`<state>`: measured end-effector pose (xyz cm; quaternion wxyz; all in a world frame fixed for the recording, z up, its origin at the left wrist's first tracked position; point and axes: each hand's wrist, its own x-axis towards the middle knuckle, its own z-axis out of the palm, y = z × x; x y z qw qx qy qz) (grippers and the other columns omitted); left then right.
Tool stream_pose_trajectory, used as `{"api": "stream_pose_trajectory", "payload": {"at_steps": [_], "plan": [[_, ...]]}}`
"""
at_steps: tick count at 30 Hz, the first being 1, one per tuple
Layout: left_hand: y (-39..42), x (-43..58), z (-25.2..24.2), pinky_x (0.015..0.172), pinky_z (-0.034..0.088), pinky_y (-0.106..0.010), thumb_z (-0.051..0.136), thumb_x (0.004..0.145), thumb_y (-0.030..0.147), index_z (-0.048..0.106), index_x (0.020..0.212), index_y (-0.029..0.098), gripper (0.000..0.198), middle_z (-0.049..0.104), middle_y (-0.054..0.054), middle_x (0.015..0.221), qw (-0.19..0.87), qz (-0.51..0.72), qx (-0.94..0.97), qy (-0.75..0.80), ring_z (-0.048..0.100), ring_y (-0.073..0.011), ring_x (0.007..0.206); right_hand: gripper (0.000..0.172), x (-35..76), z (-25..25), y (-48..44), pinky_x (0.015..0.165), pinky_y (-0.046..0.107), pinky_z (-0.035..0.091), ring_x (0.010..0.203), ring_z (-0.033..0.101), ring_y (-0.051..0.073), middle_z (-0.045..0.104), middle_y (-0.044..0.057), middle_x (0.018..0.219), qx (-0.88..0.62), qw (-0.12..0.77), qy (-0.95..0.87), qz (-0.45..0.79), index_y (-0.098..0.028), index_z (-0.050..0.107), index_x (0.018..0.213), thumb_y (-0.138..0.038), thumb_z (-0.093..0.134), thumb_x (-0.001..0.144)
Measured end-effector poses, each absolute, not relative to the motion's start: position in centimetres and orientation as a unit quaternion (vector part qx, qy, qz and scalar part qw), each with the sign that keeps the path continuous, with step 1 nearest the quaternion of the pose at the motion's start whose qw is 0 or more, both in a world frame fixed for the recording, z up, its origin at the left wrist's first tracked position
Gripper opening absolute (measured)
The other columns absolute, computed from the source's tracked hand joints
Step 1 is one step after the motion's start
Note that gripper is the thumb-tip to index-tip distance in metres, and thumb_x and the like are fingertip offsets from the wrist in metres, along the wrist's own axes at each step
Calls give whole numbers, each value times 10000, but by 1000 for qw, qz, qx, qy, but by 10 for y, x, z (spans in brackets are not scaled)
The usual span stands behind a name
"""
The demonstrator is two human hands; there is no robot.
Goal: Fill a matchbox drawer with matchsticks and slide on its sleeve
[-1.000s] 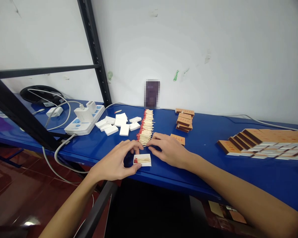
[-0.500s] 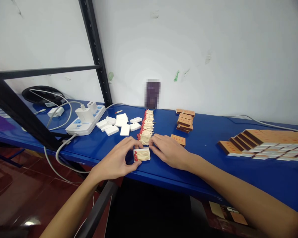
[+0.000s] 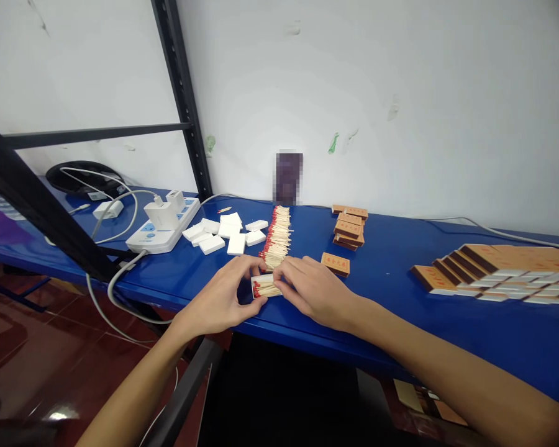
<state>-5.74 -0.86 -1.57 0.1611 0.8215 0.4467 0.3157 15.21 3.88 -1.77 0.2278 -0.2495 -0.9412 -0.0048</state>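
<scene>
My left hand (image 3: 223, 297) grips a small white matchbox tray (image 3: 259, 279) between thumb and fingers near the table's front edge. Red-tipped matches (image 3: 264, 288) lie in this tray, heads to the left. Over the tray's right end, my right hand (image 3: 319, 288) is closed in a pinch on the match ends; its fingertips partly cover them. Just behind both hands, a long row of loose matches (image 3: 278, 236) runs back towards the wall, red heads on the left. One printed matchbox (image 3: 336, 264) lies right of the row.
White trays (image 3: 211, 243) lie scattered at the left, beside a power strip (image 3: 161, 233) with chargers and cables. Several matchboxes (image 3: 349, 228) are piled at the back right. A large stepped stack of matchboxes (image 3: 503, 267) stands far right. A black shelf post (image 3: 186, 105) rises at the left.
My right hand has shifted slightly left and forward over the tray's right end, now covering part of the matches. My left hand keeps its hold on the tray.
</scene>
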Motion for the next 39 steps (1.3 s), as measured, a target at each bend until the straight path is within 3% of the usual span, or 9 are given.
{"api": "stream_pose_trajectory", "payload": {"at_steps": [14,23,34,39], "plan": [[-11,-59,-14,858,447,-311,601,817,261,513,1145,237,341,595,-7,1002,155,281,826,464,553,-173,922,168,160,-24,53,673,290,344,761,546,164,633,32,960,-339,179,-922,51,-198,560,1007,-256,403,990],[-10,-58,-13,862,451,-303,638,771,207,517,1099,223,350,590,-13,1064,153,287,836,443,545,-172,948,135,149,-24,58,594,269,303,753,557,154,625,24,886,-377,195,-905,39,-188,571,894,-277,486,951],[-7,-59,-18,860,461,-301,611,771,111,480,1197,238,464,564,-29,1096,139,339,824,432,534,-163,946,126,158,-16,41,627,279,301,647,491,135,608,22,806,-317,280,-906,-8,-174,555,869,-214,458,938],[-8,-58,-16,872,460,-309,595,776,108,494,1165,223,419,566,-38,1093,139,335,827,429,538,-171,959,171,156,-12,33,642,289,310,686,506,149,615,36,810,-241,241,-940,-12,-162,548,857,-206,410,947]]}}
